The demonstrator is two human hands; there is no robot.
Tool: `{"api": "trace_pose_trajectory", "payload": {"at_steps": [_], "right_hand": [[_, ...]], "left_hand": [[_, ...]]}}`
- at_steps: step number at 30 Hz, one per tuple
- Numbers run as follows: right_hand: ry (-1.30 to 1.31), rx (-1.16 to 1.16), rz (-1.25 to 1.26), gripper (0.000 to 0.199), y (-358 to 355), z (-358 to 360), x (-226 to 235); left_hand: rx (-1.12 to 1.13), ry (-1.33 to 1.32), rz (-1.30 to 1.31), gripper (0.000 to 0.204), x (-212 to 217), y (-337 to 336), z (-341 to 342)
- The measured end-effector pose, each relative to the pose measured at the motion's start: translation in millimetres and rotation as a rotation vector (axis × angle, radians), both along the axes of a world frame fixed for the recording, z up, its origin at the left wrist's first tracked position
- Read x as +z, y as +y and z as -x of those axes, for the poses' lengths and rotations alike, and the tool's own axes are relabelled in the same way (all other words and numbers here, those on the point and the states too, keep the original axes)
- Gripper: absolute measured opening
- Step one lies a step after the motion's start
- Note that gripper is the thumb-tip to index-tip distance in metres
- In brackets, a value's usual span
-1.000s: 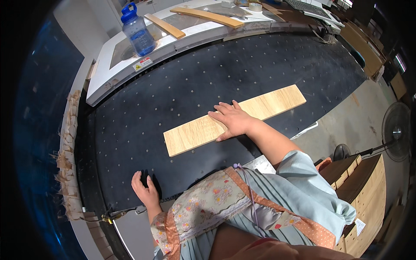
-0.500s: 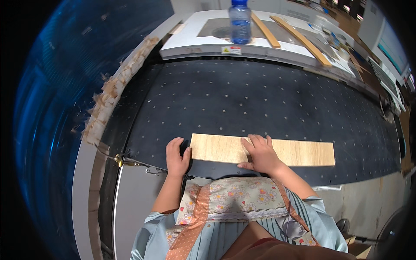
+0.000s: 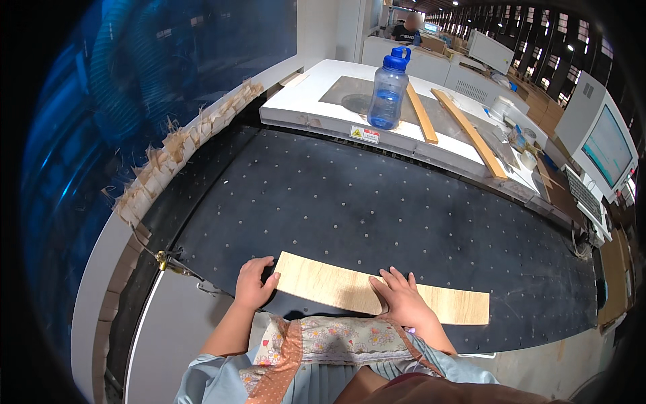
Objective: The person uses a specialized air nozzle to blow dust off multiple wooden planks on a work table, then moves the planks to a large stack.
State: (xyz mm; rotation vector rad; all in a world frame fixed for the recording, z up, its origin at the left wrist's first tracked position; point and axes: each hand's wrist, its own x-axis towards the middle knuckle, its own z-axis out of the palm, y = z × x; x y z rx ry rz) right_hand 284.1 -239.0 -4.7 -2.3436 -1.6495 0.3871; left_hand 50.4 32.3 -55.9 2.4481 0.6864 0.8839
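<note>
A pale wood-grain board (image 3: pixel 330 283), long and narrow, lies flat along the near edge of the dark studded table. At its left end is my left hand (image 3: pixel 254 284), thumb apart from the fingers, the thumb touching or very near the board's end. My right hand (image 3: pixel 406 301) rests across the middle of the board with its fingers spread over the top face. Neither hand is wrapped round anything. The part of the board under my right palm is hidden.
Beyond the dark table (image 3: pixel 323 195) stands a white machine bed with a blue water bottle (image 3: pixel 387 97) and two wooden strips (image 3: pixel 471 135). Shredded brush-like edging (image 3: pixel 182 145) runs along the left, beside a blue panel. A monitor (image 3: pixel 605 145) and keyboard (image 3: pixel 583 192) stand right; a person (image 3: pixel 408 30) is behind.
The view has tilted up and turned, so the board and hands show lower and the machine and background more fully. My hands keep about the same places on the board.
</note>
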Motion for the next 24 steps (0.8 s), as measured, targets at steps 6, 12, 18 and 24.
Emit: {"api": "trace_pose_trajectory", "payload": {"at_steps": [6,12,18,24], "right_hand": [[0.07,0.017,-0.019,0.085,1,1,-4],[0.06,0.046,-0.047,0.081,4,0,-11],[0.01,-0.006,-0.096,0.083,7,-8,-17],[-0.005,-0.032,-0.142,0.086,9,-10,-18]], "left_hand": [[-0.089,-0.005,0.059,0.032,2,2,3],[-0.113,0.028,0.043,0.033,9,1,3],[-0.154,0.017,0.037,0.037,2,4,-2],[-0.148,0.045,0.047,0.042,-2,5,4]]}}
